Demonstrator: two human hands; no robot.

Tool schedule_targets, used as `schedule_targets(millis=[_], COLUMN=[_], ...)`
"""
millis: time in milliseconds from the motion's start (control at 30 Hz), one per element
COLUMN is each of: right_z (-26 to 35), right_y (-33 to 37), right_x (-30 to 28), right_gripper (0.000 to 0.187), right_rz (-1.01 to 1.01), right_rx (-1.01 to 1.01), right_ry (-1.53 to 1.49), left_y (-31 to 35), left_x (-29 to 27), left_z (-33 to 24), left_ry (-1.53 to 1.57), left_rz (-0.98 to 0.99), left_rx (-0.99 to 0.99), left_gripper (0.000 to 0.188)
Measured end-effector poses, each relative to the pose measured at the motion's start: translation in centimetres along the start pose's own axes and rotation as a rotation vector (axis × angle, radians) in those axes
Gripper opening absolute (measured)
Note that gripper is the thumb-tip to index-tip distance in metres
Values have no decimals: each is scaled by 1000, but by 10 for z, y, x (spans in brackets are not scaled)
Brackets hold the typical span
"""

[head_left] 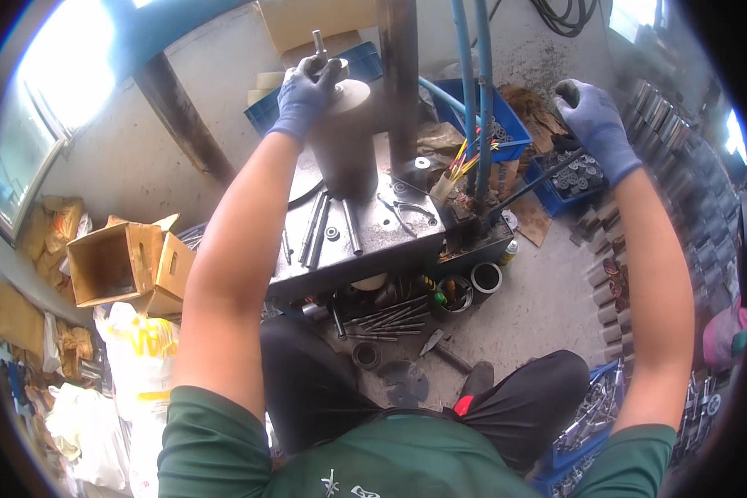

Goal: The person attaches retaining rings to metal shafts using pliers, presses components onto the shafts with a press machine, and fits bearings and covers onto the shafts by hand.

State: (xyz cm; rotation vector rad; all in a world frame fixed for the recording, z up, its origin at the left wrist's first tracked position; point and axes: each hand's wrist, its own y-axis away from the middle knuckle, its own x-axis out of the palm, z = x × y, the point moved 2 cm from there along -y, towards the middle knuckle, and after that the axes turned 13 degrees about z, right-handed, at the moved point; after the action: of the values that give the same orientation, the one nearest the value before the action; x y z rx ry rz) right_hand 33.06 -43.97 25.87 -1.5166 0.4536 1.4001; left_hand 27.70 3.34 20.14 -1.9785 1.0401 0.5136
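Note:
My left hand (304,98), in a blue-grey glove, is closed with its fingers around a short metal shaft (319,41) that stands upright. It is over the top of a thick, round metal cylinder (345,153) on the steel work table (390,241). Off to the right, my gloved right hand (591,124) is raised with curled fingers. A long dark lever bar (533,183) runs up behind that wrist; whether the fingers grip anything is hidden. Several metal rods (314,232), a small ring (332,233) and pliers (403,214) lie on the table.
Blue bins (515,149) of small metal parts stand beyond the table at right. Stacked metal cylinders (664,124) line the right side. A cardboard box (112,270) and white sacks (145,349) are at left. A hammer (446,351) lies on the floor between my legs.

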Motion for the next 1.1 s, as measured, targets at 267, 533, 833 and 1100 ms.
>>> schedule_targets(millis=[267,533,833,1100], right_z=[-7,-5,-10,22], right_y=[7,13,28,168], right_x=[-10,-1,-5,10], right_gripper=[32,34,29,29], right_rz=[-26,-31,-55,-133], right_rx=[3,18,-71,-250], right_ry=[47,37,40,-199], left_y=[-8,101,268,290], left_x=[3,8,39,52], left_z=[-5,53,46,57], left_ry=[69,561,-733,-728], left_rz=[2,-246,707,626], left_rx=[71,264,241,466], left_gripper=[66,37,70,29])
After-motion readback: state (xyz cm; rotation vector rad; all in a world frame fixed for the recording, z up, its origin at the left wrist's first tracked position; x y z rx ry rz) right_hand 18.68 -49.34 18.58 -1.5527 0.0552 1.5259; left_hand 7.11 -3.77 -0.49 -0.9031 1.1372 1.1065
